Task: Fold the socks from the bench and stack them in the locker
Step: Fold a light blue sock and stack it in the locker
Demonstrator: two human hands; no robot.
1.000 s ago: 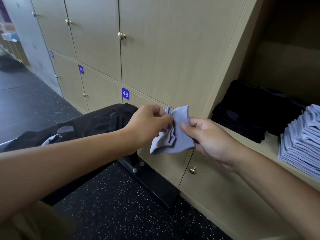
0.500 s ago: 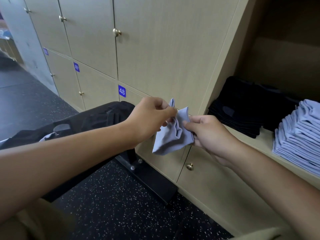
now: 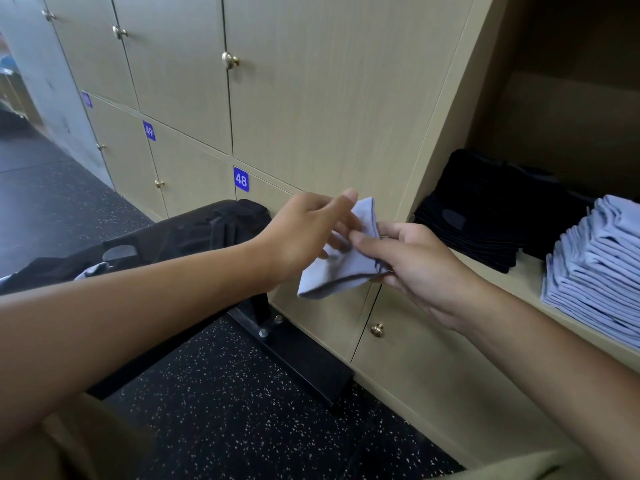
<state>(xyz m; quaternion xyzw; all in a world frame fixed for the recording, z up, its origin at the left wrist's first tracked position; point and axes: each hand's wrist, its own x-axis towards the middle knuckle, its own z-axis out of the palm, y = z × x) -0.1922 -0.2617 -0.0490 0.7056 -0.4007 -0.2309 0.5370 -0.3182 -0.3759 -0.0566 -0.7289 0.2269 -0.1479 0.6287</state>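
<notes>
Fingers of the right hand (image 3: pixel 412 261) pinch one side of a light blue sock (image 3: pixel 341 268), and the left hand (image 3: pixel 304 233) holds the other side with loose fingers, thumb on top. This looks like the folding step, with the sock held up between both hands. Next the folded sock should go to the right, onto the blue stack (image 3: pixel 595 268) in the open locker (image 3: pixel 519 285), next to the black pile (image 3: pixel 485 216).

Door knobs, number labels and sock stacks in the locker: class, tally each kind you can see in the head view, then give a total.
Door knobs: 6
Number labels: 3
Sock stacks: 2
Total: 11
</notes>
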